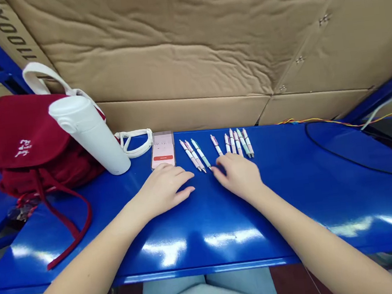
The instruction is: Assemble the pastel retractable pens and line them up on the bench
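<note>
While the left hand (163, 187) and right hand (238, 176) lie open and empty, pens (200, 154) sit just ahead, within reach.

carton (6, 32): black "1100X", unsure | red bag (26, 134): white print illegible | phone (163, 158): screen blurred

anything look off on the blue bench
The white bottle stands out: it is tilted, leaning against the red cloth bag instead of standing upright. The three left-hand pens also slant more than the other pens.
</note>
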Motion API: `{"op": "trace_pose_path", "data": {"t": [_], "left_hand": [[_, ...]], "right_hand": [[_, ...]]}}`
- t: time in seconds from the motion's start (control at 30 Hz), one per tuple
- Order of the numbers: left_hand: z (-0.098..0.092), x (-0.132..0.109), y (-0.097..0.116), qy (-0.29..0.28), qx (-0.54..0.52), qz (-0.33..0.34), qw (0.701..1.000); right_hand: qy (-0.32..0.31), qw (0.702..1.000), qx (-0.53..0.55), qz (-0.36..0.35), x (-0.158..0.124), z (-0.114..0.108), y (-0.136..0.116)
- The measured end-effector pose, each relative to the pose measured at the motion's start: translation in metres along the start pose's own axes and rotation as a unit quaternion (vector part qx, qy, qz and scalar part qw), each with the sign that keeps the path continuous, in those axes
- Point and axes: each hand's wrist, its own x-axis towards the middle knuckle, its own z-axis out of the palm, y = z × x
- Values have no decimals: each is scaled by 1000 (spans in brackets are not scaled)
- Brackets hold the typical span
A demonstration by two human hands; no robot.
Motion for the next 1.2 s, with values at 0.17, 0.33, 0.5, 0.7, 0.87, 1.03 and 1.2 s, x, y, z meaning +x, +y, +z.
{"op": "trace_pose_path", "data": {"t": [0.17, 0.33, 0.5, 0.7, 0.87, 1.03, 1.2], "left_hand": [[3, 0, -2, -24, -9, -2, 1000], [1, 0, 2, 55, 27, 10, 998], [-5, 0, 7, 145, 92, 25, 985], [2, -2, 7, 53, 55, 33, 997], [5, -3, 8, 37, 25, 38, 998], [7, -4, 8, 10, -38, 17, 999], [8, -2, 8, -34, -63, -3, 997]], "right_hand": [[-29, 999, -34, -26, 10, 11, -8], [20, 998, 42, 30, 7, -1, 7], [-10, 966, 250, -64, -10, -12, -8], [-89, 942, 307, -106, -17, -13, -24], [-168, 935, 281, -137, -18, -15, -16], [-148, 935, 278, -162, -19, -15, -13], [-121, 943, 260, -169, -18, -8, -14]]}}
